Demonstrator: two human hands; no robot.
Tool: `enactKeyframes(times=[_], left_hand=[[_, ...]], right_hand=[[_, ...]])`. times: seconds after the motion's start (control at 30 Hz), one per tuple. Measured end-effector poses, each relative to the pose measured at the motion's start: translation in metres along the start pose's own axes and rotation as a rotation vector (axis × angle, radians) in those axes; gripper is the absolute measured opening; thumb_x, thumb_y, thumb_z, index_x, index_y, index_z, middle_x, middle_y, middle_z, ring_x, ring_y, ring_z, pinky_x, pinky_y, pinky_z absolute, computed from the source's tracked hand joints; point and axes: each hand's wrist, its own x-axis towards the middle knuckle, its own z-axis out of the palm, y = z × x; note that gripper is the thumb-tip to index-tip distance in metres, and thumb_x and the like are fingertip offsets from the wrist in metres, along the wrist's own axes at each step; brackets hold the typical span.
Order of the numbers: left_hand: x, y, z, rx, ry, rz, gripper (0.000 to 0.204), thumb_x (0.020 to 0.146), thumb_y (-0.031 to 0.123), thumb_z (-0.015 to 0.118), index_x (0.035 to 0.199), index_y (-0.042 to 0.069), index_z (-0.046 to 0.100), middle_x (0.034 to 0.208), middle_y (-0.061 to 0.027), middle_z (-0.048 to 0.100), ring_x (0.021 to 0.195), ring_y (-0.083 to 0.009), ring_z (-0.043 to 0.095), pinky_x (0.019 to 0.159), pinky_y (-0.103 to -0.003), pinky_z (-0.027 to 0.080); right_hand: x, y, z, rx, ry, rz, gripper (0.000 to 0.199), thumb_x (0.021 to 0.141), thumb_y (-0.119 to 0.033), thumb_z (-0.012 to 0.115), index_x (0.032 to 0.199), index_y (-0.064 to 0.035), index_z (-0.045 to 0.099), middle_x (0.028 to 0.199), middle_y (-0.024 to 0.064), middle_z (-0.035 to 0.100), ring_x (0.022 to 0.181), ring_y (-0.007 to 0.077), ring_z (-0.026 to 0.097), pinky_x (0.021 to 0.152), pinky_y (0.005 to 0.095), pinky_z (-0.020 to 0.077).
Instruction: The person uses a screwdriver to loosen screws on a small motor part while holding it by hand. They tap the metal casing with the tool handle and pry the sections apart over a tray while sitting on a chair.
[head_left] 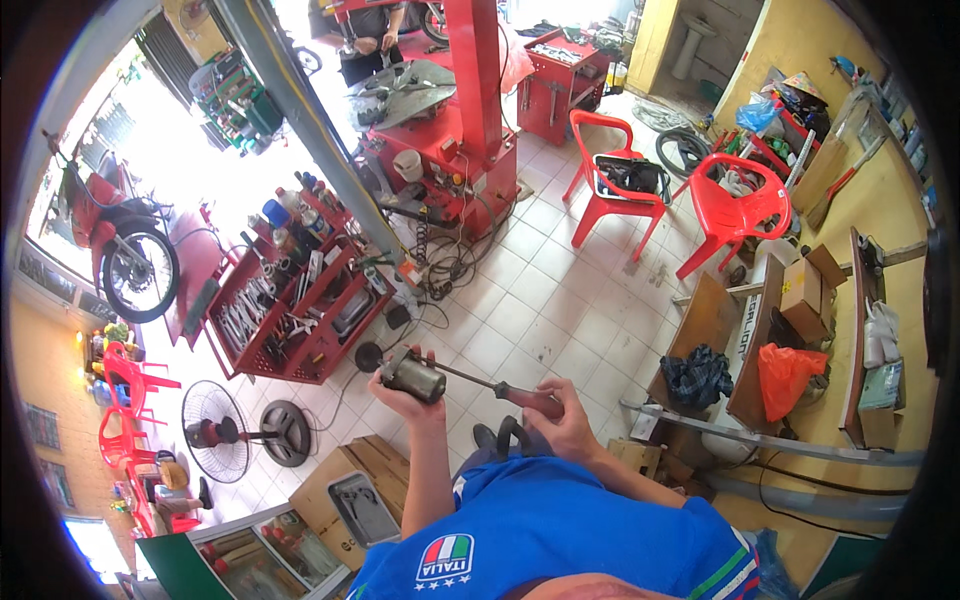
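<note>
Out in front of my body, my left hand [402, 404] is closed round a small cylindrical metal motor [417, 379], dull greenish-grey with a rounded end toward the right. A screwdriver [528, 399] with a dark red handle and a long thin shaft is gripped in my right hand [570, 430], fingers wrapped on the handle. Its shaft points left, and the tip reaches the upper side of the motor. Whether the tip touches the metal I cannot tell.
Ahead on the left stands a red tool cart [290, 345] full of wrenches and bottles. A fan [215, 430] and a grey tray [362, 508] are at lower left. Two red chairs [610, 190] stand ahead right. Wooden shelving [700, 330] lines the right. Another person [365, 45] works far ahead.
</note>
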Motion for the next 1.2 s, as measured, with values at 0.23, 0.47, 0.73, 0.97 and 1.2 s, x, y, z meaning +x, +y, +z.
enactKeyframes(times=[0.23, 0.47, 0.73, 0.97, 1.2], left_hand=[[-0.001, -0.033, 0.036, 0.063, 0.021, -0.003, 0.047, 0.088, 0.044, 0.041, 0.107, 0.003, 0.055, 0.101, -0.0141, 0.064, 0.095, -0.0284, 0.065, 0.086, -0.048, 0.056], [-0.009, -0.064, 0.054, 0.054, -0.016, 0.005, 0.052, 0.09, 0.045, 0.041, 0.112, 0.001, 0.058, 0.103, -0.0128, 0.065, 0.096, -0.0276, 0.065, 0.084, -0.045, 0.056], [-0.021, -0.079, 0.056, 0.086, -0.05, -0.017, 0.053, 0.089, 0.047, 0.04, 0.116, 0.004, 0.056, 0.103, -0.0114, 0.064, 0.099, -0.025, 0.062, 0.09, -0.045, 0.05], [-0.022, -0.079, 0.054, 0.117, -0.02, 0.01, 0.056, 0.089, 0.047, 0.04, 0.115, 0.001, 0.056, 0.101, -0.0133, 0.064, 0.097, -0.0258, 0.062, 0.09, -0.045, 0.052], [-0.021, -0.055, 0.043, 0.089, 0.012, 0.072, 0.05, 0.089, 0.046, 0.041, 0.111, 0.003, 0.055, 0.1, -0.0136, 0.064, 0.094, -0.0258, 0.064, 0.086, -0.044, 0.054]], right_hand=[[0.018, -0.012, -0.031, 0.111, 0.059, 0.039, 0.025, 0.102, -0.021, 0.056, 0.117, -0.0042, 0.046, 0.086, 0.0115, 0.069, 0.058, 0.0085, 0.056, 0.055, 0.0236, 0.0467], [0.015, 0.014, -0.075, 0.196, -0.029, 0.221, 0.031, 0.101, -0.02, 0.058, 0.123, -0.0033, 0.043, 0.082, 0.0055, 0.065, 0.066, 0.0087, 0.057, 0.06, 0.0245, 0.0468], [0.001, -0.025, -0.082, -0.036, 0.052, -0.024, 0.031, 0.103, -0.027, 0.055, 0.119, -0.0007, 0.05, 0.086, 0.0065, 0.064, 0.064, 0.0094, 0.058, 0.058, 0.0253, 0.0468], [0.012, 0.004, -0.085, 0.05, 0.085, 0.209, 0.035, 0.1, -0.026, 0.06, 0.123, -0.0028, 0.046, 0.089, 0.0079, 0.063, 0.062, 0.0097, 0.056, 0.057, 0.0256, 0.0462], [0.011, 0.001, -0.072, 0.071, -0.091, 0.121, 0.036, 0.101, -0.027, 0.058, 0.126, -0.002, 0.046, 0.091, 0.008, 0.063, 0.067, 0.01, 0.057, 0.059, 0.0262, 0.0481]])
